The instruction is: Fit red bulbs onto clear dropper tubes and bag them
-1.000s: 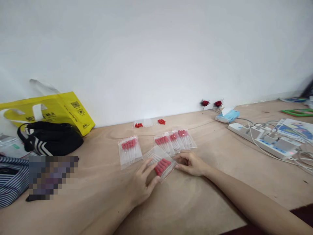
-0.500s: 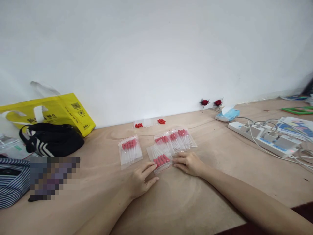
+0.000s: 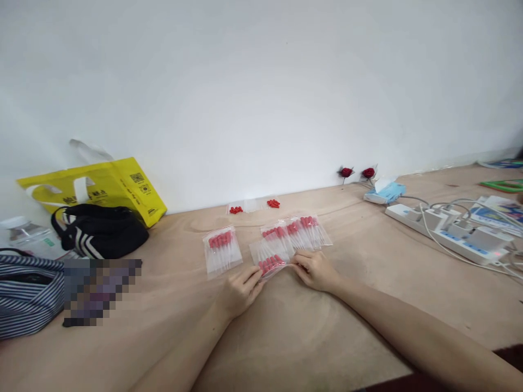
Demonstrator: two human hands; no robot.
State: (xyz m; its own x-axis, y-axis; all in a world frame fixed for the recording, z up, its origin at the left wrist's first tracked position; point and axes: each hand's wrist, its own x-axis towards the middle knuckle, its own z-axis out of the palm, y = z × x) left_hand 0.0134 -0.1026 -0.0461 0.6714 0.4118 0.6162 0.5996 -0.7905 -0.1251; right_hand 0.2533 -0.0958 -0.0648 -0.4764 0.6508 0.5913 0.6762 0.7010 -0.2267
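Observation:
A small clear zip bag of red-tipped white sticks lies before me, its red tips toward me and its zip edge bowed upward. My left hand pinches the left corner of that edge. At the right corner, my right hand has its thumb and fingers closed on the same edge. Just beyond lies an overlapping row of similar bags, tips pointing away. Another such bag lies apart on the left. Against the wall are flat clear bags with red pieces at both ends.
A yellow carrier bag, a black pouch and a striped bag stand at the left. On the right lie a white power strip with cables and a blue tissue pack. Two red roses lean by the wall.
My left fingers have closed from a spread pose onto the bag's corner. The bag's near edge has lifted and bowed between my hands. The view has shifted slightly left.

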